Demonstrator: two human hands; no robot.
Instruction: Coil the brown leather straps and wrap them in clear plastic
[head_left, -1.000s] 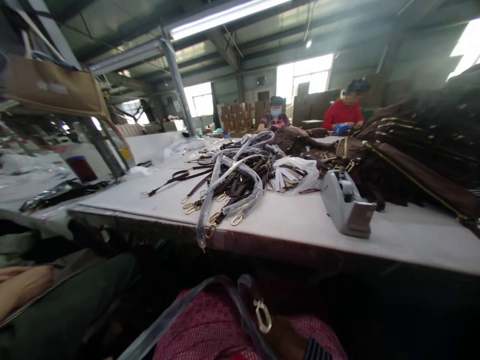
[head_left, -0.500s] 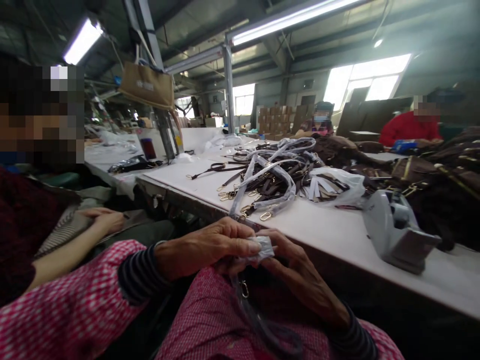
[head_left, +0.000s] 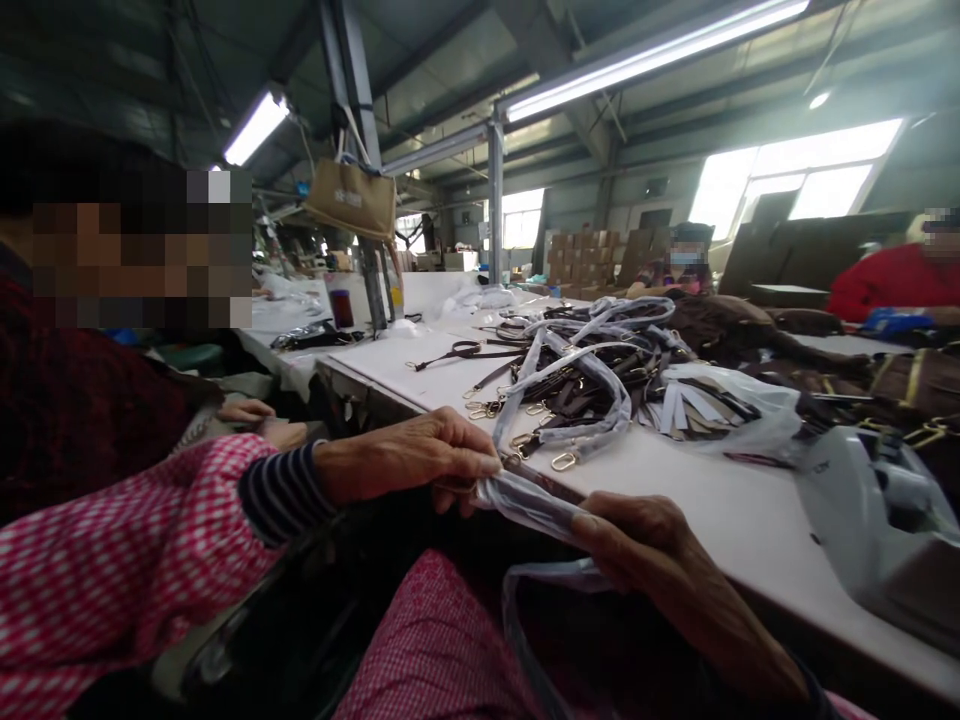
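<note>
the person's left hand point(head_left: 435, 460) is pinching one end of a long plastic sleeve point(head_left: 534, 502) between thumb and fingers, and the right hand point(head_left: 652, 540) is gripping it farther along, thumb pressing on top. the sleeve is looking translucent and bluish grey, creasing lengthwise and bunching into several folds where it is running between the two hands. below the right hand a loop of it is drooping toward the checked cloth point(head_left: 435, 640) over the lap. it is hanging in the air just in front of the desk point(head_left: 757, 510); whether a strap is filling this stretch, i cannot tell.

half a second ago the hands were meeting over a small white crumpled piece; now they are standing apart, with the sleeve stretching between them. the view is also turning leftward, so the tape dispenser point(head_left: 847, 520) is sitting closer to the right edge.

beyond the hands, a tangle of dark straps point(head_left: 592, 385) with gold clips is lying on the desk, and a clear bag point(head_left: 772, 415) of strips is resting beside it. to the left a co-worker point(head_left: 82, 410) is sitting close by; farther off, a person in red point(head_left: 870, 285) is sitting across the desk.
</note>
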